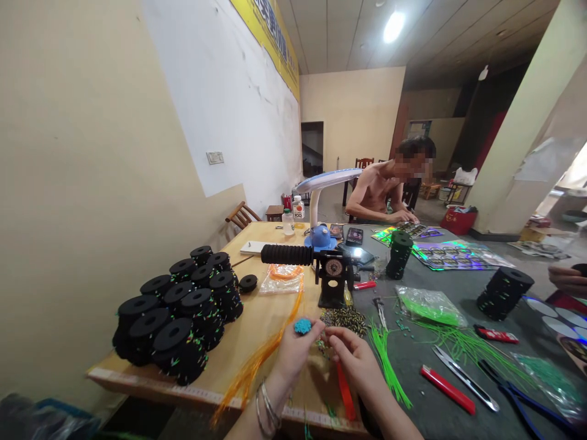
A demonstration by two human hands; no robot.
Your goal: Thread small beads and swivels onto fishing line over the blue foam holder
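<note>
My left hand (300,345) is closed around a cluster of small turquoise pieces (302,326), which shows above its curled fingers. Close beside it on the right, my right hand (349,347) has its fingertips pinched near my left fingertips; what they hold is too small to make out. Just beyond both hands lies a pile of small dark and gold beads (346,319). A black device with a foam roller (287,254) stands behind the pile. Orange strands (257,360) lie left of my left hand, and a red-orange strip (343,391) hangs below my hands.
Stacked black foam spools (172,342) fill the table's left side. Green strands (389,366), a red lighter (447,389), scissors-like tweezers (465,377) and blue-handled pliers (523,397) lie right. A blue lamp (321,237) stands behind. A person (380,189) works across the table; another person's hand (567,280) shows far right.
</note>
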